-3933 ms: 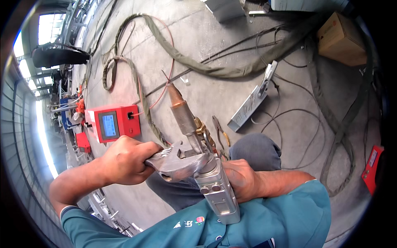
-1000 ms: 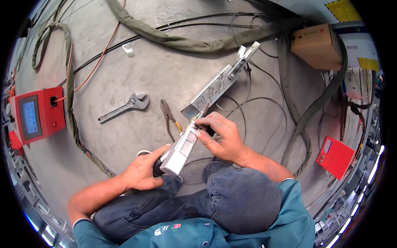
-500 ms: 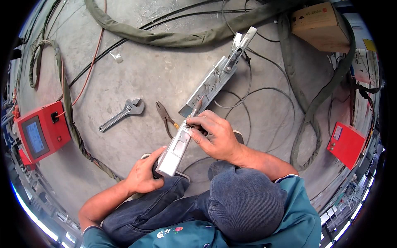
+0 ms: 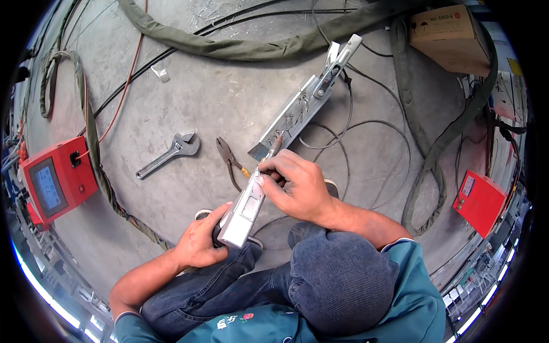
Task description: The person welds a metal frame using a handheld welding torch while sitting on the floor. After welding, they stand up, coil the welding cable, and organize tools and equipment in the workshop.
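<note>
A silver, box-shaped welding gun point(image 4: 247, 207) with a copper-coloured tip slants up and to the right over my knees. My left hand point(image 4: 203, 239) is closed around the dark grip below its wide rear end. At the narrow front, my right hand point(image 4: 297, 186) pinches the neck just behind the nozzle, thumb and fingers together; the exact part is hidden by the fingers. Beyond the tip a long galvanised metal bracket point(image 4: 297, 111) lies on the floor, with several small metal parts inside its channel. Pliers point(image 4: 229, 157) with yellow-marked handles lie left of the gun.
An adjustable wrench point(image 4: 170, 154) lies on the concrete floor. A red control box point(image 4: 60, 177) with a screen stands left; another red box point(image 4: 481, 200) stands right. A thick green sleeved hose point(image 4: 229, 50), black cables and a cardboard box point(image 4: 446, 37) surround the area.
The view has shifted slightly. My right fingers have curled a little at the gun's neck; both hands keep nearly the same places and the gun stays held.
</note>
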Available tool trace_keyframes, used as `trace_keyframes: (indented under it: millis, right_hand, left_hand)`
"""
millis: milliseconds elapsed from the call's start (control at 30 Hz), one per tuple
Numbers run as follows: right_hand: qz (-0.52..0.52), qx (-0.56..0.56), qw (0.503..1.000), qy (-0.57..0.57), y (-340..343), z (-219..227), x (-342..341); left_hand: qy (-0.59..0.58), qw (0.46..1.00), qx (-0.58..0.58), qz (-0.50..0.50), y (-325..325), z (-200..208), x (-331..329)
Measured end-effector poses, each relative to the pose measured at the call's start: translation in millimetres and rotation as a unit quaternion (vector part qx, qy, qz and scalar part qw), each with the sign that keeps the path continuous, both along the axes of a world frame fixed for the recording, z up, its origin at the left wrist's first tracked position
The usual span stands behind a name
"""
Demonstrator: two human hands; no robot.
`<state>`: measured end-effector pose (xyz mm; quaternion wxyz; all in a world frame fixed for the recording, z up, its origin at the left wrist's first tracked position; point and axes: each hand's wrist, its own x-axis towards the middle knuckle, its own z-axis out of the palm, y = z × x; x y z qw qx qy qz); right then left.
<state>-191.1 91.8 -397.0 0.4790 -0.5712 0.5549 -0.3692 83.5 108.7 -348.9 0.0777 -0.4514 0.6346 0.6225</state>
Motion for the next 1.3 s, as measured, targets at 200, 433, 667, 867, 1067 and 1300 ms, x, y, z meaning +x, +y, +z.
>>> trace_keyframes:
  millis: [200,433,667,867,1067,1300]
  right_hand:
    - [-0.002,0.013,1.0,0.016,-3,3,0]
    - [0.002,0.003,1.0,0.03,-3,3,-1]
    - [0.008,-0.016,0.999,0.042,-1,3,-1]
    - [0.011,0.015,0.999,0.035,-1,4,0]
    - [-0.039,0.081,0.996,-0.03,3,15,-4]
    - [-0.007,0.061,0.998,-0.017,9,8,-10]
  left_hand:
    - [-0.014,1.0,0.02,-0.005,-2,2,-1]
    - [-0.02,1.0,0.017,-0.004,-2,2,-1]
    - [-0.029,0.999,0.027,-0.002,-1,3,-3]
    - [-0.035,0.999,0.036,0.003,-2,6,-5]
    - [-0.032,0.999,0.026,0.002,0,4,-3]
    - [-0.024,1.0,0.014,-0.002,2,2,-3]
